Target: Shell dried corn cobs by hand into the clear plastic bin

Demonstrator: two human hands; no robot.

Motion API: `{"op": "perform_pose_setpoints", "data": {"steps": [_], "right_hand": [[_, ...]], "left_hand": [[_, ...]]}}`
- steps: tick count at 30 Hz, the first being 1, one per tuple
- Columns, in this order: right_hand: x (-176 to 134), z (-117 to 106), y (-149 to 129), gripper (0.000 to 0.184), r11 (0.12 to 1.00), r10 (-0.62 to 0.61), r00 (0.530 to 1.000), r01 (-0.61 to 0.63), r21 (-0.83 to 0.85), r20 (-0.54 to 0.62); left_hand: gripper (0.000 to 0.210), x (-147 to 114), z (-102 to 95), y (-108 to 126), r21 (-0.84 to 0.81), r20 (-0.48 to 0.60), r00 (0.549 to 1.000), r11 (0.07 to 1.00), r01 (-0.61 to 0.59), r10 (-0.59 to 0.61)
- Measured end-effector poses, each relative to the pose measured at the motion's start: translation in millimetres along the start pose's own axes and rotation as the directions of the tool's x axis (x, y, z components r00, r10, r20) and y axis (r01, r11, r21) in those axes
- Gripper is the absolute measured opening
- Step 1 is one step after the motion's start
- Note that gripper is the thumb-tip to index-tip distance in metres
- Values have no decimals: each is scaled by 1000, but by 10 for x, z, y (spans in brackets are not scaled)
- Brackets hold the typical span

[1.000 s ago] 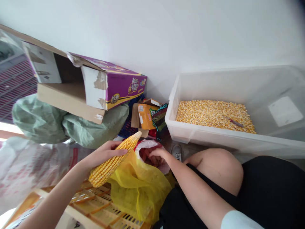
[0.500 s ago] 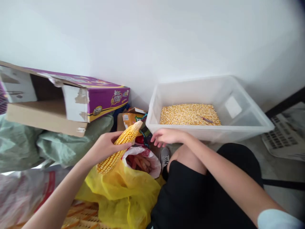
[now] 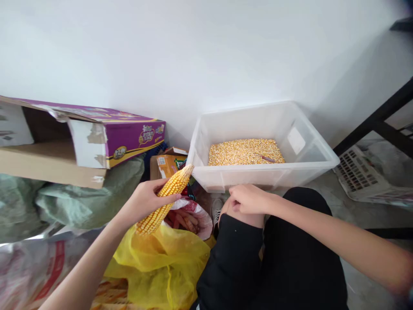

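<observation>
Head view: corn cob (image 3: 172, 187) diagonal, tip up-right

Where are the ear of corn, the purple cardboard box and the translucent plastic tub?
Ear of corn (image 3: 175, 183), head view: kernels on its upper half.
Purple cardboard box (image 3: 133, 138), head view: its printed purple panel.
Translucent plastic tub (image 3: 274, 175), head view: its front wall.

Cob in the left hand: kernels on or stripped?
On: rows of yellow kernels cover the visible side of the corn cob in the left hand. Far side hidden, cannot tell.
</observation>
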State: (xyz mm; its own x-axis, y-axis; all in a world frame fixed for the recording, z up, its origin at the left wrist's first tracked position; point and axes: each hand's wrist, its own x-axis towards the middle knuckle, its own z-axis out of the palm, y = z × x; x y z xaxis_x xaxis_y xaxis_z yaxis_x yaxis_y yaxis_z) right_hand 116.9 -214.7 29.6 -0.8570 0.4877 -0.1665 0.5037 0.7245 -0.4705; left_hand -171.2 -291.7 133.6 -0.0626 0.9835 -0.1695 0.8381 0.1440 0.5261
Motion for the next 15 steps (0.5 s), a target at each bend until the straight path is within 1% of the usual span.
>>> {"op": "perform_pose_setpoints", "data": {"steps": [1, 3, 5, 6, 7, 8, 9, 10, 11, 13, 14, 15], "right_hand": [[137, 64, -62, 16, 999, -5, 1000, 5, -53, 5], [511, 254, -268, 22, 991, 5, 999, 0, -134, 39], [945, 493, -566, 32, 991, -41, 996, 51, -124, 81], [1144, 601, -725, 36, 992, -61, 997, 67, -109, 55], [1310, 683, -874, 36, 992, -86, 993, 93, -90, 78], [1429, 729, -997, 30, 987, -122, 984, 134, -88, 130], [1493, 731, -1083, 27, 983, -137, 979, 152, -98, 153], [1501, 684, -1122, 29, 983, -162, 973, 175, -63, 166], [1458, 590, -1110, 30, 978, -207, 964, 208, 14, 168], [1252, 276, -948, 23, 936, -314, 932, 274, 220, 179], [1115, 72, -816, 22, 912, -312, 934, 244, 330, 171], [971, -147, -669, 25, 873, -283, 941, 174, 455, 184]], "left_hand": [[58, -14, -16, -25, -6, -10, 1000, 1000, 7, -7], [58, -41, -55, -73, -19, -27, 999, 999, 26, -27], [57, -64, -90, -104, -42, -50, 998, 998, 37, -39], [56, -75, -104, -110, -52, -67, 997, 998, 36, -39], [54, -86, -115, -111, -59, -85, 996, 998, 29, -34], [53, -94, -122, -107, -60, -101, 995, 998, 18, -24], [51, -101, -125, -100, -56, -117, 993, 998, 5, -12], [50, -102, -125, -87, -48, -133, 991, 999, -9, 3], [48, -96, -120, -69, -39, -150, 989, 999, -24, 18], [46, -55, -95, -9, -31, -190, 981, 998, -58, 51], [44, -15, -77, 37, -38, -210, 975, 996, -77, 68], [44, 38, -54, 96, -53, -226, 970, 994, -99, 85]]}}
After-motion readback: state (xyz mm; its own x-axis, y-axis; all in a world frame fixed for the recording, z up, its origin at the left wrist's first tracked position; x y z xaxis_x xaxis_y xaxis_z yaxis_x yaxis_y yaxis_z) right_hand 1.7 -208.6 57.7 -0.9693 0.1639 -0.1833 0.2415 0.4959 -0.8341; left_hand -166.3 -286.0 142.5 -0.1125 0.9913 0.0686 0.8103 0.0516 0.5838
